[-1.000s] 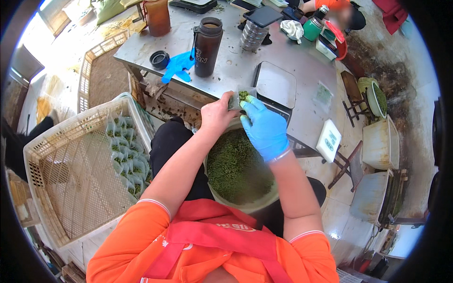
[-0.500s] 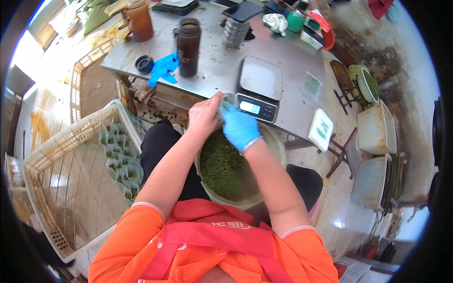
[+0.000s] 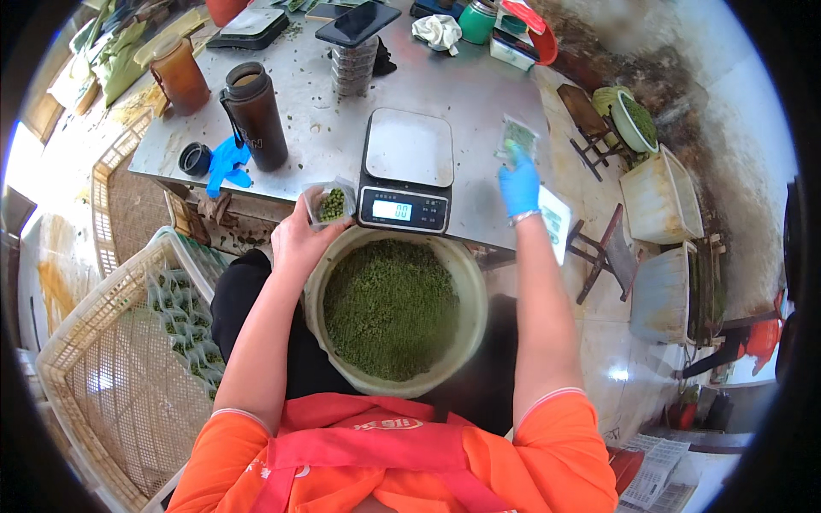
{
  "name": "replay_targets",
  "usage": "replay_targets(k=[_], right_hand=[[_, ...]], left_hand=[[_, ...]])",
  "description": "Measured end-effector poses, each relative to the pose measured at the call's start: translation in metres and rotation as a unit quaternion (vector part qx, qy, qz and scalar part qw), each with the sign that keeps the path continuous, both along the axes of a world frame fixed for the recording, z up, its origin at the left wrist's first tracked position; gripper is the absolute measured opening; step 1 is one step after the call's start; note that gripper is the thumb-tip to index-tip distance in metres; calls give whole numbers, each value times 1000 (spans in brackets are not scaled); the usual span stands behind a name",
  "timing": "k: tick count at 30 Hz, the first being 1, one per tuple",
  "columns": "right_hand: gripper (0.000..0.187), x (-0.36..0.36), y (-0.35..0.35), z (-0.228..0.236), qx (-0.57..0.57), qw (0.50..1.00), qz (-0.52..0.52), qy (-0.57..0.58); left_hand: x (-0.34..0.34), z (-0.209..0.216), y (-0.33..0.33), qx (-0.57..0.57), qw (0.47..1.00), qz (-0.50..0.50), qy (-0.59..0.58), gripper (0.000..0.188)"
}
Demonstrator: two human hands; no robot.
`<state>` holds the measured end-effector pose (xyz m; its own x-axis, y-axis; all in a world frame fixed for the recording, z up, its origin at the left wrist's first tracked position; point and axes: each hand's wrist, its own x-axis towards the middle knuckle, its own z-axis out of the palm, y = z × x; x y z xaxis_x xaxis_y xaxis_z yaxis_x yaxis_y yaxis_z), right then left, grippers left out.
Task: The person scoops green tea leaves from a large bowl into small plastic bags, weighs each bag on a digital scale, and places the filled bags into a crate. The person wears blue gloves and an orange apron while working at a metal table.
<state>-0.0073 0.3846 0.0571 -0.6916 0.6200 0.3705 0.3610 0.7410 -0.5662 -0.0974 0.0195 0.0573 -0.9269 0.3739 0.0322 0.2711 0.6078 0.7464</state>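
— Since you're standing closer, what has the bare left hand got?

— Its fingers are clamped round a small clear packet, part filled with green leaf bits, held at the near edge of the metal table, just left of the kitchen scale and above the far rim of the big bowl in the lap.

— And the right one?

— The blue-gloved right hand is out to the right of the scale, fingers pinched shut on a second packet, which sticks up past the fingertips, over the table's right edge.

— How would those packets handle, you reckon?

— Light and floppy, I'd say. Thin film, likely slick, and the open mouth would spill if tipped. Best gripped by the sides below the mouth, kept upright, as the left hand does; the right holds its packet from beneath.

— What else is about?

— The bowl is heaped with the same green stuff. Farther left on the table stand a dark bottle and a spare blue glove beside it. A mesh crate on the near left holds rows of filled packets. White tubs sit on the floor to the right.
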Motion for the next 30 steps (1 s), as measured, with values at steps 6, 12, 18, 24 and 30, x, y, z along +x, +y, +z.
replay_targets(k=[6, 12, 18, 24, 30], right_hand=[[41, -24, 100, -61, 290, 942, -75, -152], [28, -35, 40, 0, -342, 897, -13, 281], [32, -17, -125, 32, 50, 961, 106, 252], [36, 14, -152, 4, 161, 967, 173, 95], [31, 98, -164, -13, -27, 987, 144, 67]], left_hand=[[-4, 6, -6, -18, 1000, 0, 1, 73], [-4, 12, -8, -36, 999, -9, 4, 74], [-3, 6, -17, -18, 1000, -1, -21, 64], [-3, -5, -85, 156, 977, 118, 80, 40], [21, -23, -294, 35, 911, 354, 207, 46]])
